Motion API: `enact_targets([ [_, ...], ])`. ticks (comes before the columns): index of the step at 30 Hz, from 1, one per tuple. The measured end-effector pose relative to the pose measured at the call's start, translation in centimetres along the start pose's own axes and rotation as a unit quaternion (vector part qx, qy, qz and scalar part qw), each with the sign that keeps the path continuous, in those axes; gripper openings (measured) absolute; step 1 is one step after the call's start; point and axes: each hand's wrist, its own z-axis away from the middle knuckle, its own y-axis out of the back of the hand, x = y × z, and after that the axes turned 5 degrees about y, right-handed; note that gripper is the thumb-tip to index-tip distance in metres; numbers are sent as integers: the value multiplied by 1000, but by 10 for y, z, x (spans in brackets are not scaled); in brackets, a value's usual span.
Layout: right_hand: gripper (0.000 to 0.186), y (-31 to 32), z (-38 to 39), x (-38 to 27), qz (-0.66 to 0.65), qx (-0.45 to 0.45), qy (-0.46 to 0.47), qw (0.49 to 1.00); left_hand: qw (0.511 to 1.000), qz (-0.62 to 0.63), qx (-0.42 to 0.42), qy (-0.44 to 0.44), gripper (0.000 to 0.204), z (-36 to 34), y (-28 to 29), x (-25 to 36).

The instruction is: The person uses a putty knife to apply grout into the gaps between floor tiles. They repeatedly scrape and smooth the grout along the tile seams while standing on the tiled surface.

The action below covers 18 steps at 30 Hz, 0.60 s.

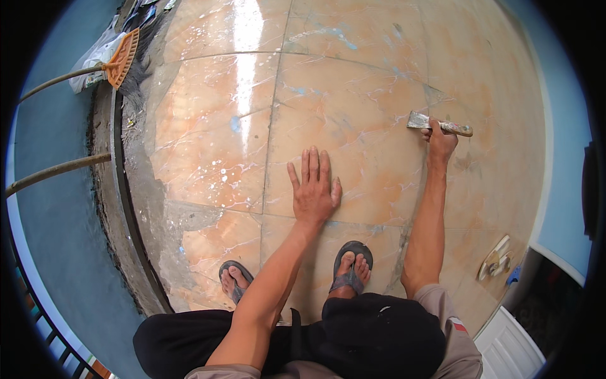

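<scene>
My left hand lies palm down on the glossy orange-beige tile floor, fingers stretched out and a little apart. Over to the right, my right hand is closed round the handle of a paint-spattered scraper. Its flat, pale metal blade points left, and the wooden end of the handle sticks out on the right. Whether the blade touches the tile I cannot tell. White paint drops and light-blue smears mark the tiles around and beyond my hands.
My sandalled feet are on the floor below my hands. An orange broom head leans at the far left, by a raised dark edging and rough cement. A pale blue wall bounds the right; a pale sandal lies near it.
</scene>
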Motion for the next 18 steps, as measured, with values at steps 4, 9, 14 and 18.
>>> enact_targets([
  [4, 9, -58, 28, 5, 36, -105, 9, 994, 1000, -1, 2, -8, 80, -2, -6, 10],
  [9, 16, -161, 100, -34, -22, -254, 15, 967, 1000, 1, 14, -13, 80, -3, -7, -1],
  [14, 14, -42, 38, -14, 13, -111, 11, 994, 1000, 11, 13, -11, 78, 1, -6, -1],
  [18, 14, 32, 28, 16, 5, 0, 3, 1000, 1000, 10, 10, -5, 77, 2, -2, -2],
])
